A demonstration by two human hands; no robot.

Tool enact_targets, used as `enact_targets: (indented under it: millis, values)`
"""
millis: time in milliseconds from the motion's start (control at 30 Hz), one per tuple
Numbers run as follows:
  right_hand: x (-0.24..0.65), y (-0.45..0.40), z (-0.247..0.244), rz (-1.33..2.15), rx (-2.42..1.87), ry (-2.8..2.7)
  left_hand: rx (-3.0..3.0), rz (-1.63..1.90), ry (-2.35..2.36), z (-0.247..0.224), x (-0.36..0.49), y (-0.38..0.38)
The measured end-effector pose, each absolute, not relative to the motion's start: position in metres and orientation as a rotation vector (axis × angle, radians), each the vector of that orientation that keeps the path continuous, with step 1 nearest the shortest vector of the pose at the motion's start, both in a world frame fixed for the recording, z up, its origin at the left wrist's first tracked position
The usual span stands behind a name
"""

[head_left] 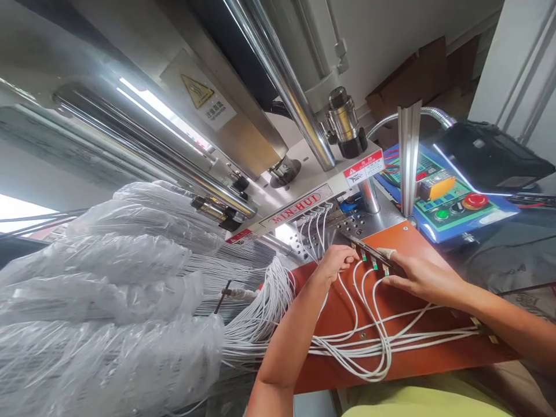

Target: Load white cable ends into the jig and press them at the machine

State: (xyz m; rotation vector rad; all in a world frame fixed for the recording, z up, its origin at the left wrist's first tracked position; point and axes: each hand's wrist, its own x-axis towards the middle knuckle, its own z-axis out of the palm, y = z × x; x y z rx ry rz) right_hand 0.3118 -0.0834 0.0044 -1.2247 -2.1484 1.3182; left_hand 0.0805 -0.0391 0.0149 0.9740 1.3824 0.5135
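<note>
On the orange board (332, 362) lies a dark metal mould plate (371, 250) with several white cables (379, 324) seated along its near side. Green connector ends (374, 264) show where these cables meet the plate. My left hand (339, 260) is closed at the plate's left end, its fingertips pinching a white cable whose tip is hidden. My right hand (412, 275) grips the right end of the plate, thumb on the near side by the last connector. One fingertip of it has a pale covering.
A press with a MIN-HUI head (299, 204) stands ahead, more cables in its lower die (319, 217). Plastic-wrapped cable bundles (108, 313) fill the left. A blue control box (473, 214) with a red emergency button (475, 201) is at right, behind a metal post (409, 162).
</note>
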Motion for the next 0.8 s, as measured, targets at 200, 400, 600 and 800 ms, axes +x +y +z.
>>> enact_targets:
  millis: [200, 400, 600, 800]
  values:
    - [0.309, -0.087, 0.000, 1.164, -1.251, -2.245, 0.980, 0.520, 1.423, 0.012, 0.084, -0.039]
    - [0.311, -0.094, -0.005, 0.976, -1.327, -2.383, 1.421, 0.264, 1.468, 0.023, 0.084, -0.038]
    - [0.310, -0.096, -0.004, 0.792, -1.403, -2.478, 2.104, 0.174, 1.714, 0.030, 0.092, -0.054]
    - [0.307, -0.095, -0.006, 0.599, -1.418, -2.639, 2.296, 0.131, 1.741, 0.029, 0.094, -0.065]
